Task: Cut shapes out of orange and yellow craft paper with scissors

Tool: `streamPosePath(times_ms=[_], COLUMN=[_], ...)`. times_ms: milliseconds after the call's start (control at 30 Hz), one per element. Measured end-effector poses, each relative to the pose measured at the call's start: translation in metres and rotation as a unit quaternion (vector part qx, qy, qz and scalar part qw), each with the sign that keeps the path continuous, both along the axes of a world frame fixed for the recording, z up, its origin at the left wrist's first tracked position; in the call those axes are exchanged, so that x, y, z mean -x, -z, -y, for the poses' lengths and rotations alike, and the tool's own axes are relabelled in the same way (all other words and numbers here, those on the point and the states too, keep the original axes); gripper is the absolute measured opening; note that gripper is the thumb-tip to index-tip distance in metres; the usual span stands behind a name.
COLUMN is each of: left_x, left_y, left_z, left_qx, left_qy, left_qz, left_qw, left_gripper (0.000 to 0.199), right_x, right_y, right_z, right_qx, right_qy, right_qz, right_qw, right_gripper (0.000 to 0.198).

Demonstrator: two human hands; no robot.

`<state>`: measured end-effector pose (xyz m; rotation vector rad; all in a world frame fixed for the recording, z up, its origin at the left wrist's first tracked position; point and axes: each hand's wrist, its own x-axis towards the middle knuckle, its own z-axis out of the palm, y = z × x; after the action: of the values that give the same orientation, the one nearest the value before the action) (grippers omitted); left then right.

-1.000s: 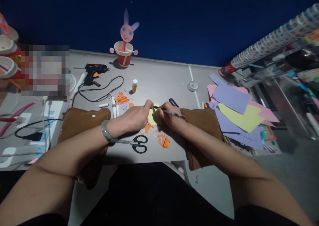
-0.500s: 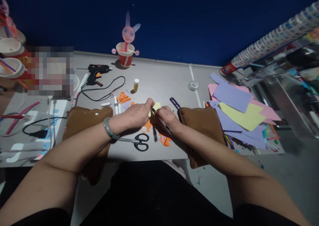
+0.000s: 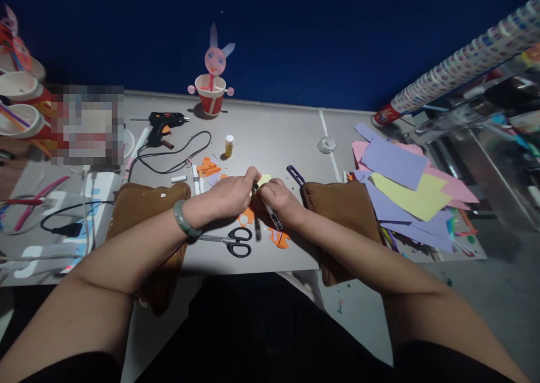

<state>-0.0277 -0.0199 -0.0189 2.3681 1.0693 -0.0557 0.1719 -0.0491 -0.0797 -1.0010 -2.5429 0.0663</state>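
Note:
My right hand (image 3: 282, 203) is closed round a pen (image 3: 273, 214), whose dark tip points away from me toward my left thumb. Just left of it, my left hand (image 3: 234, 194) is closed with the thumb up; what its fingers hold is hidden. Behind and between both hands shows a bit of yellow paper (image 3: 265, 178). Orange paper scraps (image 3: 279, 238) lie close beneath my hands. Black-handled scissors (image 3: 239, 242) rest on the table below my left wrist, their blades partly under it.
Brown cushions (image 3: 337, 203) lie under both forearms. A glue gun (image 3: 162, 127) with its cord, a small yellow bottle (image 3: 228, 147) and a paper-cup rabbit (image 3: 211, 99) stand farther back. Coloured paper sheets (image 3: 394, 161) are piled right, near stacked paper cups (image 3: 455, 62).
The pen's rear end has swung slightly left and its tip has shifted a little toward my left thumb. My left hand has hardly moved.

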Motion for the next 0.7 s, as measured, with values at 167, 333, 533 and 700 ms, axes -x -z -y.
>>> streamPosePath(times_ms=[167, 333, 533, 700], left_x=[0.001, 0.001, 0.0, -0.001], left_y=[0.003, 0.004, 0.002, 0.0], left_z=[-0.001, -0.001, 0.0, 0.0], left_qx=[0.004, 0.009, 0.006, 0.012], left_qy=[0.001, -0.005, -0.007, -0.008], left_qz=[0.002, 0.003, -0.001, -0.002], left_qw=[1.0, 1.0, 1.0, 1.0], left_gripper=[0.05, 0.052, 0.05, 0.05], right_x=[-0.01, -0.016, -0.019, -0.018], right_y=[0.005, 0.011, 0.007, 0.004], right_z=[0.003, 0.001, 0.003, 0.0], right_qx=[-0.017, 0.002, 0.055, 0.079], right_qy=[-0.017, -0.007, 0.08, 0.179], right_qz=[-0.079, -0.148, -0.137, -0.145], right_qw=[0.997, 0.989, 0.986, 0.97], right_gripper=[0.02, 0.012, 0.018, 0.02])
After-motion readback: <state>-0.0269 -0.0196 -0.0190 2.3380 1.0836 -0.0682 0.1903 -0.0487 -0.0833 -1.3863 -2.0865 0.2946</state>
